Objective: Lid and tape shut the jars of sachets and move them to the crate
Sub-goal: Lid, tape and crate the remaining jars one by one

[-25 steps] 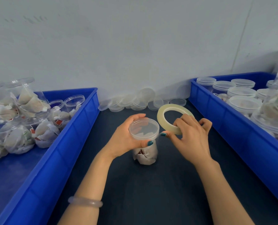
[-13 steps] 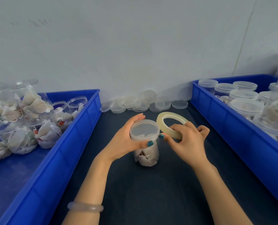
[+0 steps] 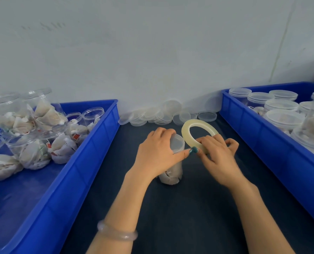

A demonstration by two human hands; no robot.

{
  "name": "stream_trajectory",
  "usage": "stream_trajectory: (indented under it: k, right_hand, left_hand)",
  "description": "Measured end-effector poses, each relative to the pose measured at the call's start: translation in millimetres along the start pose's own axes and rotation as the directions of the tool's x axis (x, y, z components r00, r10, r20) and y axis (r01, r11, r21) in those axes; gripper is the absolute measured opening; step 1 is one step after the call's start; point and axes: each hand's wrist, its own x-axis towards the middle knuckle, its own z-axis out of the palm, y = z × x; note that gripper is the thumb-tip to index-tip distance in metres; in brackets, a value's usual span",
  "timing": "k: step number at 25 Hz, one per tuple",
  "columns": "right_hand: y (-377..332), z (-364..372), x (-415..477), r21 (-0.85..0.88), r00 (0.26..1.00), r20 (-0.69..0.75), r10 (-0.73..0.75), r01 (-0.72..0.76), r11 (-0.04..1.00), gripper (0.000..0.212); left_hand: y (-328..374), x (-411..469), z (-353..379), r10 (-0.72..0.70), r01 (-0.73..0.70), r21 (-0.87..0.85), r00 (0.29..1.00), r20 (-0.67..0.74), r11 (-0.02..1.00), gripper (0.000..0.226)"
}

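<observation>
left hand (image 3: 157,153) grips the lidded jar (image 3: 172,158) (tilted); right hand (image 3: 216,154) pinches the tape roll (image 3: 189,133) beside it.

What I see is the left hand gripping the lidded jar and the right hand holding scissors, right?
Not scissors. The head view shows the right hand holding a roll of tape; the left hand does grip the lidded jar.

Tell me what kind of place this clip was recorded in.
Probably a small hand-packing bench: the left blue crate holds open jars of sachets, the right blue crate lidded jars, loose lids lie by the wall, and the right hand holds a tape roll.
</observation>
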Motion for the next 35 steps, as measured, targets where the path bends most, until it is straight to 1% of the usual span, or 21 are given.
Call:
stream_trajectory:
  k: [2, 4, 5, 7, 9, 11, 13, 15, 16, 17, 18, 19, 20, 21, 22, 24, 25, 27, 29, 32, 35]
  right_hand:
    - [-1.1, -2.4, -1.1, -0.046, 0.999, -0.048, 0.002, -0.005, 0.999, 0.016]
    - [-0.7, -4.1, -1.3, -0.083, 0.996, -0.091, 0.027, -0.035, 0.996, 0.025]
    - [-0.7, -4.9, -0.8, -0.088, 0.994, -0.106, 0.04, -0.049, 0.995, 0.033]
    - [-2.7, -5.1, -0.4, -0.072, 0.99, -0.129, 0.06, -0.07, 0.995, 0.049]
    - [-9.2, -1.8, 0.1, -0.05, 0.986, -0.153, 0.069, -0.077, 0.996, 0.055]
    - [-16.3, 5.4, -1.5, -0.02, 0.981, -0.182, 0.071, -0.076, 0.997, 0.056]
    - [-19.3, 9.7, -2.4, 0.016, 0.977, -0.195, 0.087, -0.086, 0.996, 0.055]
    - [-18.9, 10.0, -0.8, 0.031, 0.979, -0.173, 0.107, -0.103, 0.994, 0.05]
    - [-18.9, 9.8, -0.7, 0.029, 0.979, -0.167, 0.113, -0.11, 0.993, 0.047]
    - [-19.1, 9.5, -1.1, 0.02, 0.979, -0.165, 0.117, -0.116, 0.993, 0.043]
    - [-19.6, 9.4, -1.2, 0.003, 0.981, -0.159, 0.115, -0.116, 0.993, 0.039]
    - [-19.3, 9.7, -1.2, -0.026, 0.985, -0.143, 0.1, -0.105, 0.994, 0.037]
    - [-17.7, 10.0, -1.9, -0.058, 0.991, -0.111, 0.072, -0.079, 0.995, 0.038]
    - [-14.6, 10.0, -2.8, -0.069, 0.997, -0.062, 0.041, -0.045, 0.997, 0.042]
    - [-10.8, 8.9, -2.9, -0.047, 1.0, -0.007, 0.021, -0.021, 0.999, 0.047]
    - [-4.2, 3.9, -2.5, 0.018, 0.998, 0.057, 0.012, -0.013, 1.0, 0.052]
    - [-2.3, 2.3, -2.6, 0.015, 0.999, 0.037, 0.003, -0.003, 1.0, 0.048]
    - [-3.2, 1.8, -2.7, -0.054, 0.999, -0.031, -0.017, 0.015, 0.998, 0.041]
    - [-5.7, 0.6, -2.6, -0.123, 0.998, -0.068, 0.006, -0.015, 0.992, 0.046]
    - [-6.6, -2.0, -1.7, -0.178, 0.991, -0.125, 0.051, -0.073, 0.981, 0.057]
    - [-13.6, 2.3, -1.6, -0.179, 0.991, -0.117, 0.072, -0.093, 0.98, 0.061]
  left_hand:
    - [-8.5, 0.6, -2.9, 0.072, -0.069, -0.078, 0.997, 0.024, 0.995, 0.069]
    - [-13.5, 0.7, -7.9, 0.143, -0.131, -0.16, 0.988, 0.067, 0.978, 0.066]
    - [-15.0, 0.3, -10.7, 0.169, -0.147, -0.212, 0.981, 0.094, 0.966, 0.067]
    - [-17.6, -1.2, -15.3, 0.206, -0.147, -0.334, 0.967, 0.15, 0.931, 0.077]
    - [-21.5, -0.7, -19.0, 0.245, -0.149, -0.398, 0.948, 0.202, 0.905, 0.083]
    - [-24.1, 1.7, -23.7, 0.273, -0.157, -0.397, 0.927, 0.256, 0.904, 0.085]
    - [-21.8, 3.0, -28.5, 0.289, -0.187, -0.346, 0.919, 0.269, 0.919, 0.089]
    - [-16.9, 0.2, -29.8, 0.282, -0.228, -0.233, 0.931, 0.234, 0.945, 0.094]
    - [-14.2, -2.5, -28.7, 0.254, -0.225, -0.154, 0.946, 0.2, 0.962, 0.096]
    - [-11.4, -5.7, -26.7, 0.201, -0.196, -0.045, 0.967, 0.157, 0.98, 0.098]
    - [-8.3, -9.1, -25.1, 0.123, -0.133, 0.092, 0.986, 0.109, 0.987, 0.101]
    - [-4.9, -12.0, -24.2, 0.038, -0.051, 0.221, 0.998, 0.059, 0.974, 0.104]
    - [-1.9, -14.2, -23.1, -0.02, 0.014, 0.304, 1.0, 0.016, 0.953, 0.105]
    - [-0.6, -15.4, -22.0, -0.038, 0.04, 0.336, 0.999, -0.012, 0.941, 0.103]
    - [-1.3, -15.6, -21.8, -0.022, 0.027, 0.333, 1.0, -0.021, 0.943, 0.098]
    - [-6.5, -14.5, -25.7, 0.032, -0.034, 0.266, 0.999, 0.015, 0.963, 0.089]
    - [-10.8, -13.4, -28.7, 0.048, -0.057, 0.222, 0.998, 0.048, 0.973, 0.087]
    - [-19.7, -10.0, -34.6, 0.071, -0.085, 0.136, 0.992, 0.106, 0.987, 0.09]
    - [-26.1, -6.7, -38.6, 0.114, -0.119, 0.023, 0.982, 0.153, 0.993, 0.093]
    - [-35.8, -1.7, -41.2, 0.212, -0.163, -0.205, 0.945, 0.25, 0.965, 0.09]
    - [-42.5, 4.6, -43.8, 0.304, -0.151, -0.399, 0.884, 0.355, 0.904, 0.088]
